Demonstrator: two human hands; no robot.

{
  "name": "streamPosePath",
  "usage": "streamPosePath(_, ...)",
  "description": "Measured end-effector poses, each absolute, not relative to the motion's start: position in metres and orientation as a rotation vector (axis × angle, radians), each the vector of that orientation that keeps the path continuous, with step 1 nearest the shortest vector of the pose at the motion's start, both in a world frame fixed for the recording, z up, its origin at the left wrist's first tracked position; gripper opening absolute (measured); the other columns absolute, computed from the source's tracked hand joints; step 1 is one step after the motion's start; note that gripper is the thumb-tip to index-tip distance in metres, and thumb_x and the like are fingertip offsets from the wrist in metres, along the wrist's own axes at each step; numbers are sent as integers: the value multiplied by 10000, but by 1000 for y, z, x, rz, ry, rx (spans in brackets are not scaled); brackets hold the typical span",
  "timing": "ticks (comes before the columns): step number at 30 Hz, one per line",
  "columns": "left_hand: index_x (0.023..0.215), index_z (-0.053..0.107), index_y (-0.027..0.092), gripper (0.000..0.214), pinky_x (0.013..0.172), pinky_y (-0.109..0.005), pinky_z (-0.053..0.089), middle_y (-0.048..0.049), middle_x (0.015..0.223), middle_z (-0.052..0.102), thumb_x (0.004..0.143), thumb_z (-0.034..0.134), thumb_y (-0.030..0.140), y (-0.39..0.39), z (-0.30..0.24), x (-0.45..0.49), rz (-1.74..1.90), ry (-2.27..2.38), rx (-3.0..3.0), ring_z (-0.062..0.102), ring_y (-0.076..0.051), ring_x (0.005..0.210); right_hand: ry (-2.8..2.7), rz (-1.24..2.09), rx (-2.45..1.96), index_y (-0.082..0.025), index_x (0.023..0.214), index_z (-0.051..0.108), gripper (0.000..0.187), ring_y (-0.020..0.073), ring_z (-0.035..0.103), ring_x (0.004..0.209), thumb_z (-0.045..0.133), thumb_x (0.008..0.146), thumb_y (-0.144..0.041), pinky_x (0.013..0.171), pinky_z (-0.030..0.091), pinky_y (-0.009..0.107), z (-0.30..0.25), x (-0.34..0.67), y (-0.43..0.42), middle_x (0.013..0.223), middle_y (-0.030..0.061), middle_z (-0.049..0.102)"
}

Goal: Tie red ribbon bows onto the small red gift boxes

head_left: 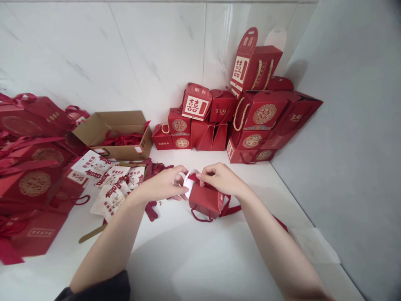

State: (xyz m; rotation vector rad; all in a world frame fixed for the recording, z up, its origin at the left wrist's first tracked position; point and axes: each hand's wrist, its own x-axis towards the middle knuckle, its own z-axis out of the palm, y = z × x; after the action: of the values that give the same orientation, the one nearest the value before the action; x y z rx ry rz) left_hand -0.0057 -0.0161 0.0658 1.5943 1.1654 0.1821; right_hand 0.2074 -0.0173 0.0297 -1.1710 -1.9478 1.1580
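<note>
A small red gift box [205, 200] with a dark red cord handle lies on the white tabletop in front of me. One rounded end flap [189, 184] stands up, showing its white inner side. My left hand [169, 183] has its thumb and fingers closed on that flap. From the right, my right hand [219, 177] reaches over the box's top with thumb and forefinger pinched at the red top edge by the flap. A dark red ribbon [231, 208] trails from the box's right side, partly behind my right wrist.
At the back right, red gift boxes [265, 113] are stacked against the walls. More red boxes [34, 179] with ribbons pile up at left. An open cardboard box [109, 119] holds red ribbons. Printed white packets [112, 198] lie beside my left forearm.
</note>
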Motion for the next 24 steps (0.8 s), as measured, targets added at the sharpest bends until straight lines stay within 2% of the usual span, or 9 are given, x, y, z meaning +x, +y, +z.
streamPosePath(5, 1066, 462, 224, 395, 668, -306, 566, 27, 802, 580, 703, 616, 245, -19, 69, -3, 193, 1179, 1592, 697, -194, 746, -1975, 1272, -1060, -179, 679, 673, 309, 134, 588, 668, 542, 871, -383, 675, 439, 262, 32, 206, -18, 707, 11, 684)
streamPosePath(12, 1037, 462, 224, 366, 677, -309, 570, 37, 767, 553, 706, 615, 243, -21, 71, -2, 199, 1172, 1590, 700, -210, 775, -1991, 1255, -1051, -185, 715, 656, 264, 146, 616, 739, 565, 860, -385, 725, 454, 273, 31, 205, -19, 764, 14, 701)
streamPosePath(19, 1021, 469, 212, 340, 707, -317, 568, 21, 799, 591, 714, 611, 247, -21, 72, -2, 191, 1164, 1567, 698, -203, 787, -1920, 1183, -1111, -183, 731, 664, 246, 147, 618, 752, 552, 864, -357, 765, 452, 280, 31, 205, -17, 778, 17, 706)
streamPosePath(24, 1029, 471, 209, 350, 706, -327, 568, -7, 843, 635, 714, 619, 252, -22, 73, -2, 182, 1165, 1596, 697, -199, 764, -1997, 1315, -989, -183, 771, 687, 227, 149, 619, 763, 587, 845, -373, 749, 452, 270, 32, 207, -17, 790, 16, 706)
